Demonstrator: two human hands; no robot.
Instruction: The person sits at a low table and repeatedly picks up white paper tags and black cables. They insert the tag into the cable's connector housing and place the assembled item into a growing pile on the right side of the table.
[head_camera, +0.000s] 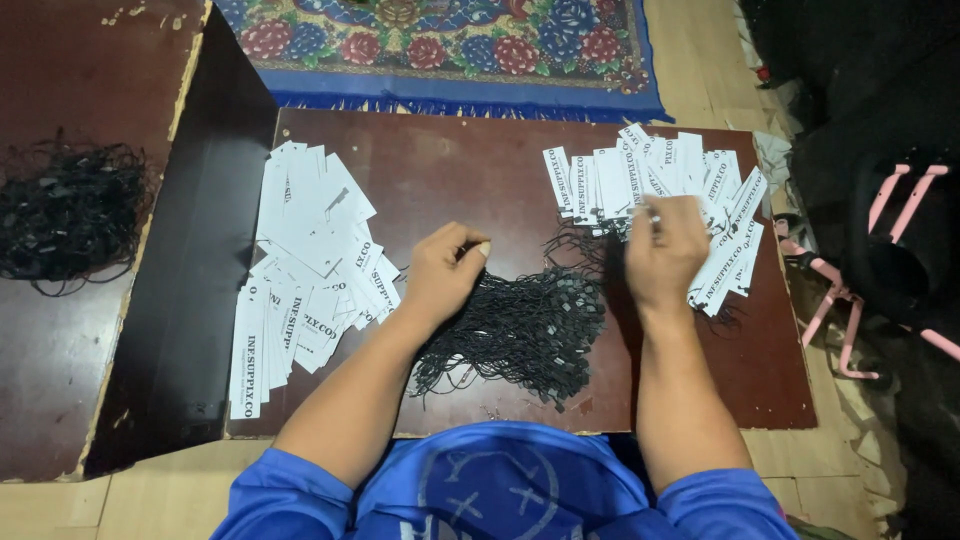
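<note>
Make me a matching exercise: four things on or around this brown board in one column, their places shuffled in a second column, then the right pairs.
1. fanned pile of white paper tags
2. bundle of black string loops
3. flowered rug
4. right hand

A. beyond the board's far edge
B. at the tags on the board's right side
C. on the board's left side
D. mid-board, between the forearms

Pairs: 1-C, 2-D, 3-A, 4-B
</note>
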